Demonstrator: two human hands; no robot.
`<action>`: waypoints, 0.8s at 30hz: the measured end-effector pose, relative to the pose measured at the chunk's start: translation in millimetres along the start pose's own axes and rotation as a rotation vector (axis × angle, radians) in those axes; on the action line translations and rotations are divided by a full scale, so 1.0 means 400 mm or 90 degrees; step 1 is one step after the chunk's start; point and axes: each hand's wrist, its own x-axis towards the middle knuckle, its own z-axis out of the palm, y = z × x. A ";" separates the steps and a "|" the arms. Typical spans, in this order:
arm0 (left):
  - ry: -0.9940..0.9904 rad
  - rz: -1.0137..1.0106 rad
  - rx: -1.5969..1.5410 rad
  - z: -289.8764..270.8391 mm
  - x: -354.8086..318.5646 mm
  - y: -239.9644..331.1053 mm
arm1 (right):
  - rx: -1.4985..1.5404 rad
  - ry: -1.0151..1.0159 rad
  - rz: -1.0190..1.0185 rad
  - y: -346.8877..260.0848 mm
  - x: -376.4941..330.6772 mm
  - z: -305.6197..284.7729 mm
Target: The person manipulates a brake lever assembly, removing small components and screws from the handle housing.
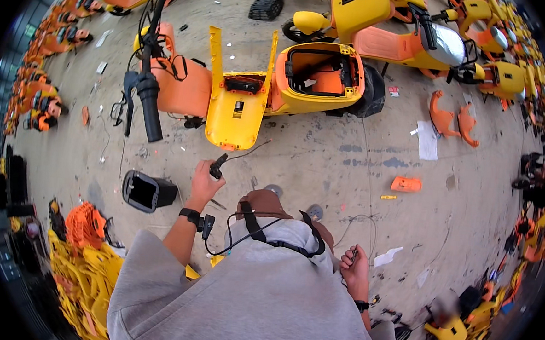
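Note:
My left hand [203, 184] is closed on a small black part with a thin cable [218, 166]. It is held just in front of a partly stripped yellow and orange scooter [228, 123], near the tip of its yellow panel. The scooter's storage well [315, 56] stands uncovered, with an orange piece [329, 81] inside. Low by my right side, my right hand [356, 270] has its fingers curled around something small and dark, too little of which shows to name.
A black bin-shaped box [168, 192] stands left of me. Yellow panels [82, 270] are heaped behind it. Orange covers [444, 115], another orange piece [406, 184] and a white sheet [427, 141] lie on the floor to the right. More scooters [382, 42] stand beyond.

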 end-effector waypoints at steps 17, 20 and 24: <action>0.126 0.112 -0.346 -0.283 -0.103 0.578 | -0.221 -0.023 -0.029 -0.292 0.112 -0.115; 0.092 0.093 -0.520 -0.304 -0.074 0.628 | -0.289 -0.050 -0.063 -0.277 0.108 -0.059; -0.008 0.145 -0.728 -0.335 -0.040 0.641 | -0.525 -0.181 -0.189 -0.276 0.058 0.086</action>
